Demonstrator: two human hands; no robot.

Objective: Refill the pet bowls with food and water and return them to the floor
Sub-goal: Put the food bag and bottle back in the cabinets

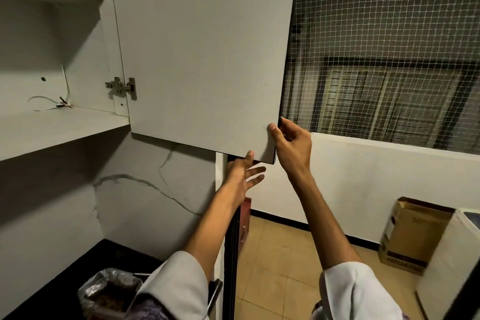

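While both arms reach up, the lines below run outward from the hands.
Right hand: the right hand [292,141] pinches the lower free corner of the flat pale-grey cupboard door [205,47], thumb on its inner face, fingers curled behind the edge.
Left hand: the left hand [242,173] is spread, fingers straight, fingertips touching the door's bottom edge.
Cupboard: door stands swung open on a metal hinge [120,87]; white shelves [59,128] beside it.
Counter: black counter [98,262] at lower left carries a clear plastic bag of brown pet food [109,291].
Room: cracked grey wall [145,189], netted window [389,60], tan tiled floor [280,262], brown cardboard box [413,234] near the white wall.
Bowls: none in view.
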